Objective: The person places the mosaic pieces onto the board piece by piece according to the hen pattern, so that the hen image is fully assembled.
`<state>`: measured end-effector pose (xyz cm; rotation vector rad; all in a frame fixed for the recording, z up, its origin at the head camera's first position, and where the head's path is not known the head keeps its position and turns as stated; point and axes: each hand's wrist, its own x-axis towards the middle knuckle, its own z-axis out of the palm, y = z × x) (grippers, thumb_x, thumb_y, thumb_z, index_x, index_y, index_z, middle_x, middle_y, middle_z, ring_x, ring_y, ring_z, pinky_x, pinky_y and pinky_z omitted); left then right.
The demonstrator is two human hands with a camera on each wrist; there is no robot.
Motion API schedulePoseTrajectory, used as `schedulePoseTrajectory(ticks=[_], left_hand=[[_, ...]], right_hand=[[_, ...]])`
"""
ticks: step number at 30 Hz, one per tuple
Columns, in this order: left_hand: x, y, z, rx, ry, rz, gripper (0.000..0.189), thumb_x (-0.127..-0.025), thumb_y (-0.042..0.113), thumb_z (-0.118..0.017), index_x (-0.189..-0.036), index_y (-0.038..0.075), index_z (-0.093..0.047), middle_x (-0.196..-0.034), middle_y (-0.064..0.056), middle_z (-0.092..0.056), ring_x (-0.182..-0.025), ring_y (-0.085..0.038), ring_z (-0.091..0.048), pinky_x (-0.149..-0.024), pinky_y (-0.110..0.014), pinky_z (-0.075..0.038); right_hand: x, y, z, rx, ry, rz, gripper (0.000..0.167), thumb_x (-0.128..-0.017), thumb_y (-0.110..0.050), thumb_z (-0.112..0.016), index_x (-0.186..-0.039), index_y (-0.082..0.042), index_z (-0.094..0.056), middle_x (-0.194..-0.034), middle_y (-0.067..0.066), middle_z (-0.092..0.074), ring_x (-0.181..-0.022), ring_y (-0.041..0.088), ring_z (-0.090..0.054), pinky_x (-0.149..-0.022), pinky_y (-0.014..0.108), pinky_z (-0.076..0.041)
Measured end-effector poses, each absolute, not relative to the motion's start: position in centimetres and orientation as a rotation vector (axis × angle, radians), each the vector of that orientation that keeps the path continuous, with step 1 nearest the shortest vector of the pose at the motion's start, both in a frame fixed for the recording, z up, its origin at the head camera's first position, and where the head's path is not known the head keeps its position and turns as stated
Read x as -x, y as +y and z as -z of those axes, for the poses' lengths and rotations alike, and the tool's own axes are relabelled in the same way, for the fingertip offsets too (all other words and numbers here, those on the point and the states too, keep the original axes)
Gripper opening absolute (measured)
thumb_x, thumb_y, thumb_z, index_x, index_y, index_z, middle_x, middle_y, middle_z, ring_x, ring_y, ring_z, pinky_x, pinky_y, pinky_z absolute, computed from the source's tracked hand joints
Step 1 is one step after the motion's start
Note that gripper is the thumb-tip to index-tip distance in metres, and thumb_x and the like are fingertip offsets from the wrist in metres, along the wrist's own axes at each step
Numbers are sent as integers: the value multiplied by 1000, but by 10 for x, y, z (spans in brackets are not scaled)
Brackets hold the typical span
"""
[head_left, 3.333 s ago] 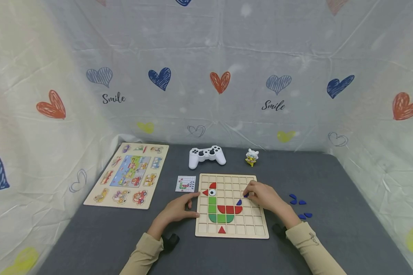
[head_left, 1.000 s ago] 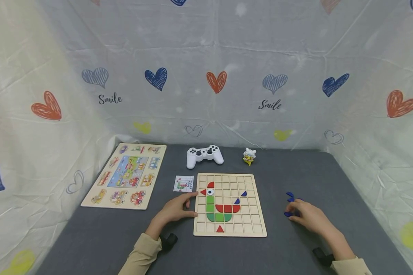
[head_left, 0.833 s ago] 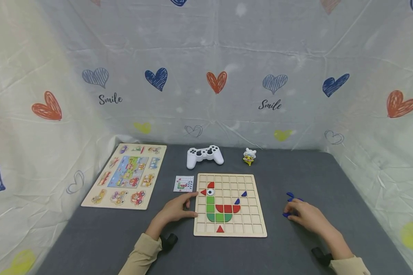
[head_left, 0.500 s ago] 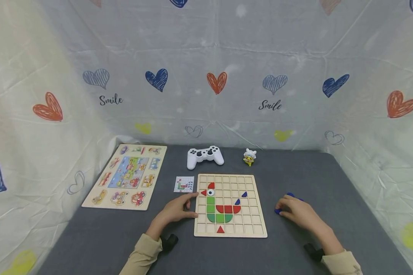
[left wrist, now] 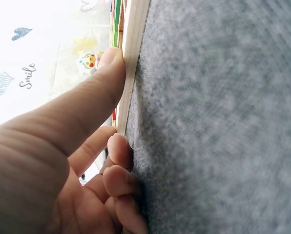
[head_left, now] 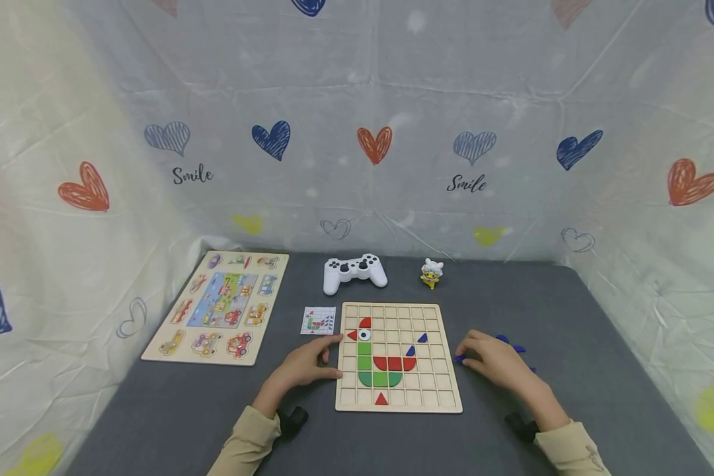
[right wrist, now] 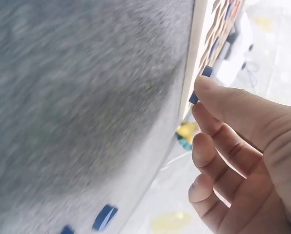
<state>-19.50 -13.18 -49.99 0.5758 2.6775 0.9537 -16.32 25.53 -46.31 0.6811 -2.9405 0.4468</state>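
A wooden grid board [head_left: 434, 400] lies at the middle of the table, with red, green and blue pieces set in it as a bird with a round eye. My left hand [head_left: 303, 362] touches the board's left edge with thumb and forefinger spread apart; the left wrist view has the thumb [left wrist: 87, 105] against the wooden side and the other fingers bent. Just off the board's right edge, my right hand [head_left: 492, 357] pinches a small blue piece [right wrist: 207, 72] between thumb and forefinger. Several more blue pieces [head_left: 519, 348] lie behind that hand, partly covered by it.
A small pattern card [head_left: 318, 320] lies by the board's upper left corner. Farther left is a vehicle picture puzzle [head_left: 214, 344]. A white game controller [head_left: 355, 272] and a little yellow-and-white figurine [head_left: 432, 272] stand toward the back, before a hanging cloth with hearts.
After setting a blue piece in the grid, my right hand has gone to the loose pieces, taken another and moved left toward the board. My left hand has stayed at the board's edge.
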Motion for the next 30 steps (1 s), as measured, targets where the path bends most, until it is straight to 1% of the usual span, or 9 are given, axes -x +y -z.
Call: schedulePoseTrajectory(ticks=[4,13,18,25,30], left_hand=[[195,-132,500,-574,2677,-951,72,-74,41,-76,-135,16,-48,-79,4,-44,-58,-8,-35,-56,-24,-29],[195,-132,499,-566,2673,-953,71,-74,40,-76,-135,16,-48,-79,4,-45,-58,-9,-35,-56,-24,-29],[194,-131,498,-560,2677,-953,71,-74,40,-76,-135,16,-48,-79,4,-45,-58,-9,-34,-56,-24,-29],[195,-131,499,-554,2671,-959,71,-74,40,-76,-134,16,-48,-79,3,-45,-57,-9,-35,-55,-24,-29],[195,-131,499,-559,2672,-959,71,-74,40,-76,-135,16,-48,-79,4,-45,-57,-8,-34,-54,-24,-28]], right_hand=[[168,245,462,-712,-2936,-447,15,-78,-14,-74,-88,-22,-66,-87,-11,-56,-77,5,-56,-67,27,-46],[177,226,460,-789,-2948,-486,15,-79,-14,-73,-88,-23,-65,-88,-10,-56,-77,9,-57,-64,28,-44],[184,217,461,-814,-2960,-484,14,-79,-14,-73,-89,-21,-66,-90,-8,-58,-78,9,-58,-65,28,-45],[189,209,462,-881,-2951,-537,13,-81,-10,-71,-90,-18,-67,-90,-5,-58,-78,12,-58,-64,28,-44],[192,205,463,-902,-2940,-548,16,-83,-6,-68,-93,-18,-68,-89,-4,-57,-74,9,-56,-63,26,-43]])
